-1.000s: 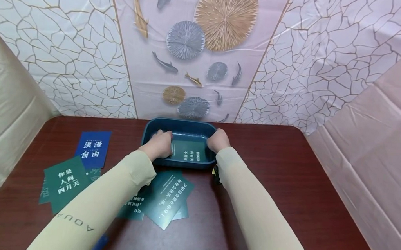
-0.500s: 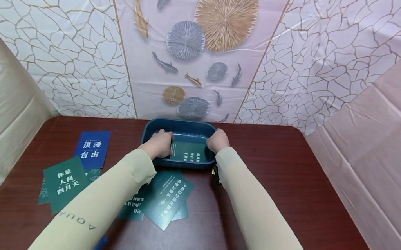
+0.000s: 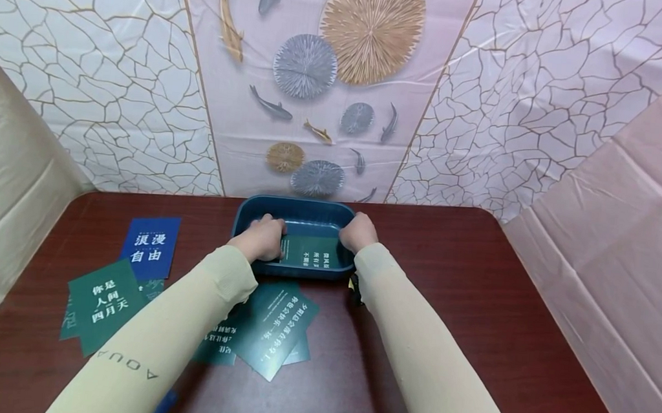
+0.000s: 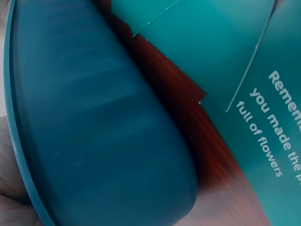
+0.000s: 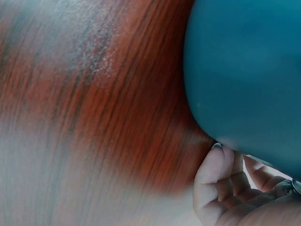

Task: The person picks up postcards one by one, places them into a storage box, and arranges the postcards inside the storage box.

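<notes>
A dark teal tray [image 3: 314, 272] stands near the table's back edge with a green printed card [image 3: 310, 251] lying in it. My left hand [image 3: 261, 237] reaches over the near left wall, its fingers down inside beside the card's left end; their tips are hidden. In the left wrist view, part of that hand [image 4: 14, 179] shows behind the tray's rim [image 4: 19, 155]. My right hand [image 3: 359, 233] grips the tray at its right end. From the right wrist, curled fingers [image 5: 211, 172] are seen against the underside of the tray wall [image 5: 240, 80].
Overlapping green cards [image 3: 274, 332] lie in front of the tray. To the left are a blue card [image 3: 151, 244] and more green cards [image 3: 106, 305]. A small black and yellow thing [image 3: 355, 289] is partly hidden by the right sleeve. Patterned cloth [image 3: 315, 114] hangs behind the table.
The card in the tray has shifted very slightly toward the near wall, and my left fingers have moved a little. My right hand keeps its hold on the tray.
</notes>
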The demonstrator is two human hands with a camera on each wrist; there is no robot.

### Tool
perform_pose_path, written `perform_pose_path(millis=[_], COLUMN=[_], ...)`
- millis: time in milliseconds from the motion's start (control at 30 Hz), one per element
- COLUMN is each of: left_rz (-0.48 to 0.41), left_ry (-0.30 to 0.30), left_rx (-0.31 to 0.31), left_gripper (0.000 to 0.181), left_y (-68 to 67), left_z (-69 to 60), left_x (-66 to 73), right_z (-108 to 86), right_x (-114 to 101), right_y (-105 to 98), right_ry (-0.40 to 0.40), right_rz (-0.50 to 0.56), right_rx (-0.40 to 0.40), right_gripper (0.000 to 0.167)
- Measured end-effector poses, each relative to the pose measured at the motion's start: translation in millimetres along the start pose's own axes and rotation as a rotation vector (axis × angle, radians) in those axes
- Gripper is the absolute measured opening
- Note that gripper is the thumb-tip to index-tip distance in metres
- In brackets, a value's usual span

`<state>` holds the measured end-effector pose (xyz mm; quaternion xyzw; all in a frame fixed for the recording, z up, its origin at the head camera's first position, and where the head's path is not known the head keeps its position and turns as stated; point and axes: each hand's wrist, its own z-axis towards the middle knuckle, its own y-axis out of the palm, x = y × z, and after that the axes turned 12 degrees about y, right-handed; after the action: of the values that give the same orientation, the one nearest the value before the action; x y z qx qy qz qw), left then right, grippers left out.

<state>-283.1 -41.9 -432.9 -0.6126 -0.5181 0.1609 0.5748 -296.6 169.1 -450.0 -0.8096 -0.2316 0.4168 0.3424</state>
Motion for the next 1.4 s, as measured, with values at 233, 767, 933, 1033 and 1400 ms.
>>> perform_pose_path(millis=[233, 767, 933, 1033, 1400], left_rz=[0.003, 0.011, 0.084, 0.120, 0.174], left_ry=[0.006, 0.131, 0.157, 0.161, 0.161], left_rx=[0.038, 0.350, 0.383, 0.366, 0.243], left_gripper=[0.048, 0.049, 0.059, 0.062, 0.086], left_y=[-1.4, -12.9, -8.5, -3.7, 15.5], left_z=[-5.8, -52.3, -76.5, -89.9, -120.2], left_x=[-3.1, 20.1, 40.1, 49.2, 57.4], right_z=[-1.7, -0.2, 0.7, 0.9, 0.4], right_x=[-3, 4, 6, 5, -2], right_y=[3, -7, -9, -9, -2], right_ry=[-0.003, 0.008, 0.006, 0.008, 0.004], right_rz=[-0.004, 0.000, -0.004, -0.004, -0.012], right_rx=[-0.002, -0.035, -0.034, -0.031, -0.026], right_gripper=[0.059, 0.060, 0.059, 0.059, 0.057])
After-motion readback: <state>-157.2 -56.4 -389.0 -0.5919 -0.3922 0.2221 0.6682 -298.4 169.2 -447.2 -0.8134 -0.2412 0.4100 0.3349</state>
